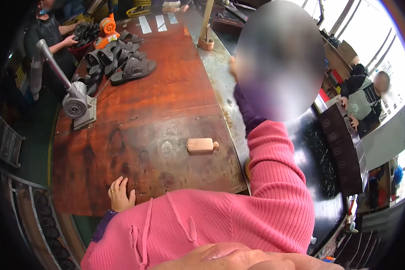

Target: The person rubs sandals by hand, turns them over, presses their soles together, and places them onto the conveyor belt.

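Observation:
My left hand (120, 194) lies on the near edge of the reddish-brown table (166, 101), its fingers stretched out and holding nothing. A tan block in clear-looking wrap with a twisted end (200, 145) rests on the table, ahead and to the right of that hand, untouched. My right arm reaches forward past the table's right side. Only a sliver of my right hand (232, 67) shows beside a large blurred patch; its fingers are hidden. Nearest to it is the grey metal strip (222, 85) between the table and the dark belt.
Dark sandals (132, 69) are heaped at the back left, by an orange blower (108, 27). A metal machine with a tube arm (75, 101) stands on the left edge. Dark boxes (339, 148) line the right. People (45, 33) work left, right (364, 101) and far back.

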`<action>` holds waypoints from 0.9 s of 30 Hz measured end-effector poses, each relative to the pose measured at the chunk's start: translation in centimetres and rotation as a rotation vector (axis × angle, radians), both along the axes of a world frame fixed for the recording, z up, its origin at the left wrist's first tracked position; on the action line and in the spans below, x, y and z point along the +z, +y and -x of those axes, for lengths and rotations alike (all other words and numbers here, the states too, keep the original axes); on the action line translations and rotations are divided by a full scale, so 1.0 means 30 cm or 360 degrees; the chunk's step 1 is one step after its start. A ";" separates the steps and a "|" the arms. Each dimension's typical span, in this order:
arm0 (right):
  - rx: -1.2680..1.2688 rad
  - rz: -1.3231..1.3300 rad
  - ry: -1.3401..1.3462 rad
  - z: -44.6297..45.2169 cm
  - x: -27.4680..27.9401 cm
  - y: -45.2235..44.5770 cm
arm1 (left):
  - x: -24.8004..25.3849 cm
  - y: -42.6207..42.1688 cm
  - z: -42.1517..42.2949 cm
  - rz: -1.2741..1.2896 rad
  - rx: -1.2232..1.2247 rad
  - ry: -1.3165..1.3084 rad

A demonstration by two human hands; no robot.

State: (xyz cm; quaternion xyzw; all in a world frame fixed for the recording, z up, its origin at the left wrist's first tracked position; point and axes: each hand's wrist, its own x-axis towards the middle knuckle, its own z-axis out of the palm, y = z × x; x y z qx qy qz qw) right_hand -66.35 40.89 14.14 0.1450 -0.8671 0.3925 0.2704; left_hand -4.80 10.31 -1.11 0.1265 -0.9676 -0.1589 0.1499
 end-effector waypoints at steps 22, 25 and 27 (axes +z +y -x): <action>0.1086 -0.0500 -0.0237 -1.339 -0.455 -0.281 | 0.051 -0.041 -0.070 -0.0312 -0.0160 0.0123; 0.1039 -0.0765 -0.0099 -1.384 -0.440 -0.312 | 0.035 -0.054 -0.086 -0.0298 -0.0129 0.0141; 0.1023 -0.0740 -0.0136 -1.387 -0.451 -0.314 | 0.030 -0.036 -0.095 -0.0261 -0.0100 0.0172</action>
